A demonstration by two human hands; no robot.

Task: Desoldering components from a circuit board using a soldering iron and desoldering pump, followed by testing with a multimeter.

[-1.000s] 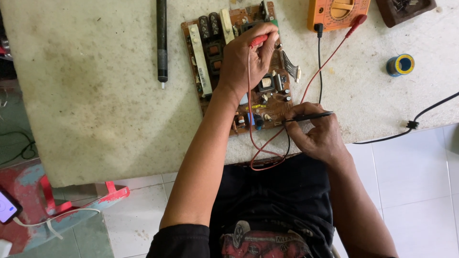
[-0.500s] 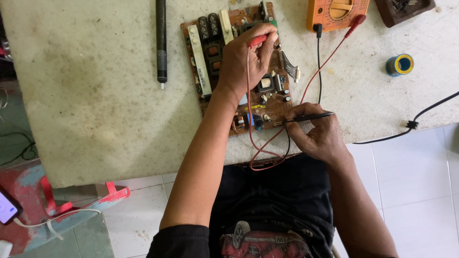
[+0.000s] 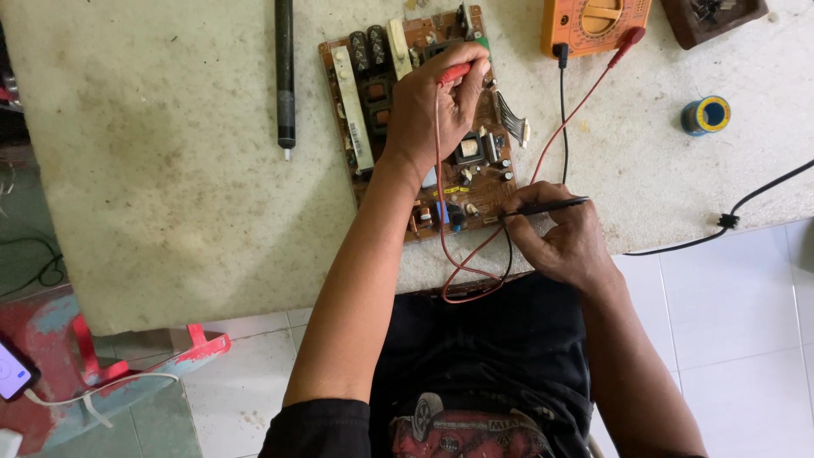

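A brown circuit board with several components lies on the pale worktable. My left hand rests over the board's middle and grips a red test probe whose tip points at the board. Near the board's lower right edge, my right hand pinches a black test probe, its tip touching the board. Red and black leads run from both probes up to an orange multimeter at the table's far edge.
A long black rod-shaped tool lies left of the board. A blue-and-yellow solder spool sits at the right, with a black cable below it. A dark brown tray is at the top right. A phone lies lower left.
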